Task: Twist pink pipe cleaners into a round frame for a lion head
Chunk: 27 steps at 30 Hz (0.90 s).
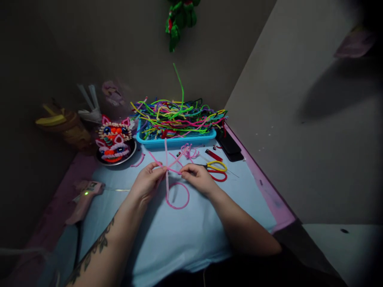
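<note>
At the frame's centre, the left hand (pixel 146 181) and right hand (pixel 197 177) pinch shut on crossed fuzzy pink pipe cleaners (pixel 172 187), light, bendable wire best gripped near the crossing.

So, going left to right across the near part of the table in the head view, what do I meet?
Glue gun → left hand → pink pipe cleaner, pinched by both hands → right hand → scissors. The blue tray behind spans several of these, so it is left out.
</note>
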### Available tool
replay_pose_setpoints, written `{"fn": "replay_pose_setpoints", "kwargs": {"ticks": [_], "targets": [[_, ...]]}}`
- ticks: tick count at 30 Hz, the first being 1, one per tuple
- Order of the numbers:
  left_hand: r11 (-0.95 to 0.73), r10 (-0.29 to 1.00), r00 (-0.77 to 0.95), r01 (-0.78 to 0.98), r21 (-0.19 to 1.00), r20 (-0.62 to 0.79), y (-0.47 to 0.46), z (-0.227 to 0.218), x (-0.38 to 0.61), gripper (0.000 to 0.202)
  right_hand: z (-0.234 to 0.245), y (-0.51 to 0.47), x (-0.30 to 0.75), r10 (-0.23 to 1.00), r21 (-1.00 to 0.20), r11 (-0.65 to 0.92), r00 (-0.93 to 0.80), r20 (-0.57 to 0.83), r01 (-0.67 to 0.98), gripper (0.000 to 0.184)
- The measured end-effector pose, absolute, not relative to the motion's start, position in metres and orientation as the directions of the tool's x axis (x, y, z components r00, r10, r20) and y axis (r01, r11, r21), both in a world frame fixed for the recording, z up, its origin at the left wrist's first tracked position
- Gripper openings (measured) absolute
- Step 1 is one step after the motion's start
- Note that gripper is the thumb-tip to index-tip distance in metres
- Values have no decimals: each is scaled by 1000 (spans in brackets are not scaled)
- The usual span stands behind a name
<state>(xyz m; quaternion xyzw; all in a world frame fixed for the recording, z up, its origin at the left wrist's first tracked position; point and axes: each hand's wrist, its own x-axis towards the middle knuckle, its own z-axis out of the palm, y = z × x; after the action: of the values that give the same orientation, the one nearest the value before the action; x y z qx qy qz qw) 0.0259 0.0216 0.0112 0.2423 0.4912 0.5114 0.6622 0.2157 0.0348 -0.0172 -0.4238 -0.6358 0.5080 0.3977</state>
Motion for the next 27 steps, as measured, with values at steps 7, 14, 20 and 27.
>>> {"fn": "replay_pose_setpoints", "kwargs": {"ticks": [7,14,20,27], "targets": [[478,869,102,-427,768,-484,24,15,13,39,-14,40,231,887,-993,82,-460,34,85,10],[450,891,122,-362,817,-437,24,17,8,54,-18,49,250,807,-952,296,-555,203,82,18],[213,974,-76,-8,977,-213,19,25,11,56,-9,39,246,761,-670,627,-127,636,397,28],[-57,998,20,310,949,53,11,21,17,52,-3,20,204,768,-535,625,-324,553,569,8]]}}
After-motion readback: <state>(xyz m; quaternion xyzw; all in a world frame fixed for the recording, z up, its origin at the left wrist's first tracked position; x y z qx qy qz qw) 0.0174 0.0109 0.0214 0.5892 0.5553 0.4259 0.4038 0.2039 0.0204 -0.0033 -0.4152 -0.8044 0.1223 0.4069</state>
